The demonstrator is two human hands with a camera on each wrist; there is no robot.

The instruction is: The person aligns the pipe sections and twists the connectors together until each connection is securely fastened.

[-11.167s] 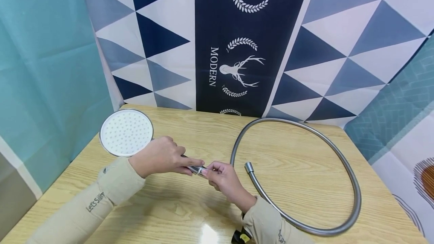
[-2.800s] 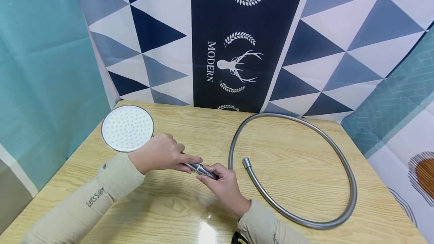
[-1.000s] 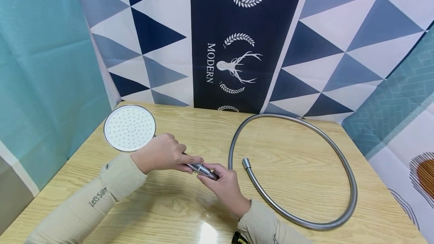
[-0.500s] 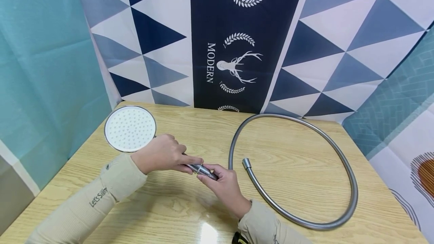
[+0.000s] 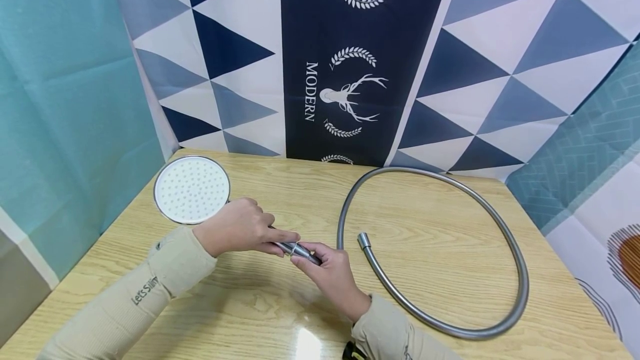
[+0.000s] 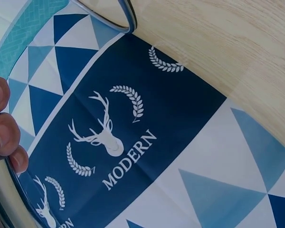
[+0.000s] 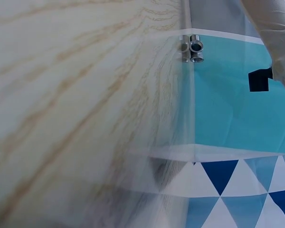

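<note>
In the head view, my left hand [image 5: 239, 229] grips the handle of a round shower head [image 5: 192, 189], its white nozzle face turned up. The handle's chrome lower end [image 5: 287, 246] sticks out past the index finger. My right hand [image 5: 332, 274] pinches a grey metal piece [image 5: 306, 254] lined up with that end, the two meeting at a pale ring. A grey metal shower hose [image 5: 520, 263] loops over the table and passes behind my right hand; whether it joins the pinched piece is hidden. In the left wrist view, fingers [image 6: 4, 135] curl by a chrome part.
The hose's other end, a chrome nut [image 5: 364, 240], lies inside the loop on the wooden table [image 5: 250, 315]. A small metal fitting [image 7: 195, 48] stands on the table in the right wrist view. Patterned cloth [image 5: 345, 60] hangs behind; teal cloth [image 5: 65, 104] hangs at left.
Since 11.2 s ago my right hand has gone from fingertips at the handle's end to pinching the metal piece there. Over the last second, both hands and the shower head look nearly still.
</note>
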